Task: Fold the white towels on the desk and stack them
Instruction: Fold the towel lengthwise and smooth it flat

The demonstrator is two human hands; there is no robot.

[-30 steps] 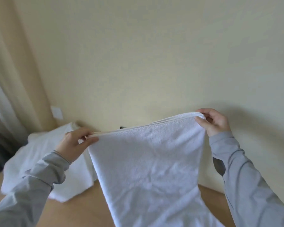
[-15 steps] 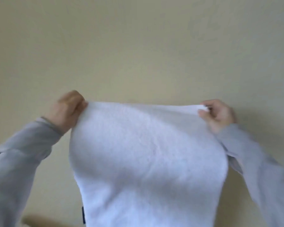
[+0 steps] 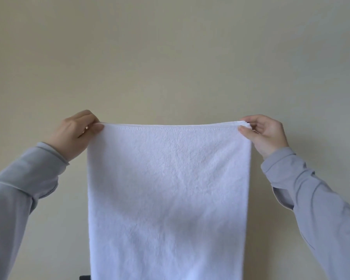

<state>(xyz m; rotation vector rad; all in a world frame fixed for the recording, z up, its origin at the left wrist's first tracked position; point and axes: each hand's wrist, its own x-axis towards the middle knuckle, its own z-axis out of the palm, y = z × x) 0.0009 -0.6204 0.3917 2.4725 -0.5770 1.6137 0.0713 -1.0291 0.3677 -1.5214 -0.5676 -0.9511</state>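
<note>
Both arms are raised and spread. The left hand (image 3: 74, 132) and the right hand (image 3: 266, 133) each pinch a top corner of the white towel (image 3: 168, 195), which hangs taut between them, its layered hem level, before a plain wall (image 3: 170, 57). Grey sleeves (image 3: 22, 184) cover both forearms.

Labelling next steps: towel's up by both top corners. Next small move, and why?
Probably bring the left hand across to the right hand, halving the white towel. Both hands pinch its top corners, the top edge is taut and level, and it hangs flat, so it looks squared for a fold.
</note>
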